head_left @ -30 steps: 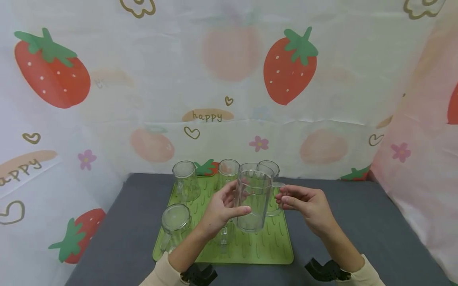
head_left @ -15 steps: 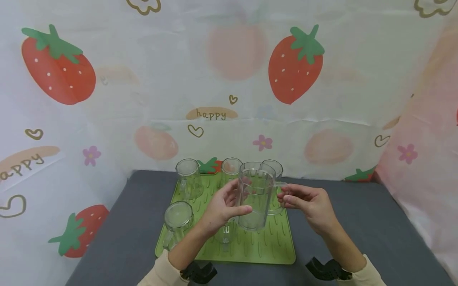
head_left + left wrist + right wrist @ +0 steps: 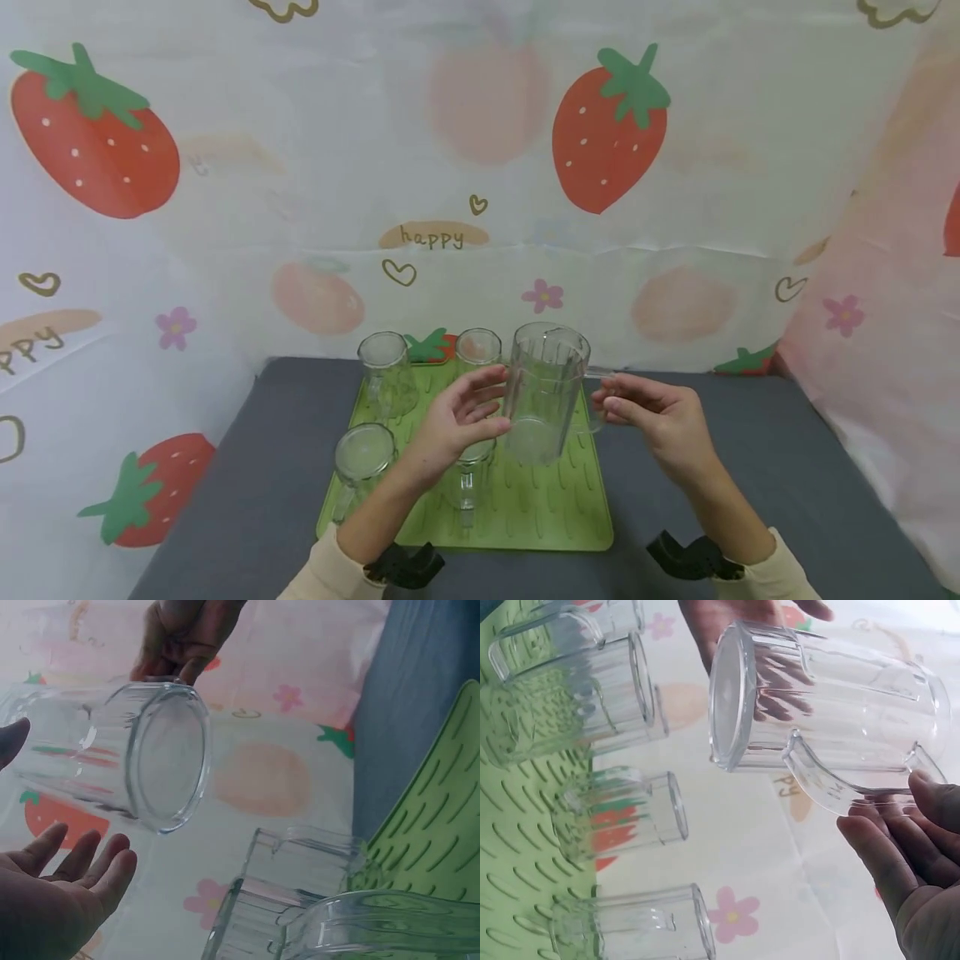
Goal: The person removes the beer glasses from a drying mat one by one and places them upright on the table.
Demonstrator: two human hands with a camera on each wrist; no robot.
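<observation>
A clear glass mug (image 3: 546, 396) is held in the air over the right part of the green ribbed mat (image 3: 555, 517), its mouth upward and slightly tilted. My right hand (image 3: 663, 421) grips the mug's handle (image 3: 832, 787) with thumb and fingers. On the other side, my left hand (image 3: 461, 421) is spread next to the glass wall. In the left wrist view, a gap shows between the left fingers (image 3: 112, 881) and the mug. Behind the lifted mug, the far right of the mat is partly hidden.
Several other glass mugs stand bottom-up on the mat: one far left (image 3: 387, 379), one near left (image 3: 365, 458), one far middle (image 3: 478, 346), one near middle (image 3: 468, 483). Grey cloth (image 3: 247, 475) covers the table. A strawberry-print curtain (image 3: 450, 183) hangs behind and at both sides.
The mug has moved right and a little upward with my right hand. My left hand's fingers, which were around the glass, have come away from it. The head view has shifted slightly.
</observation>
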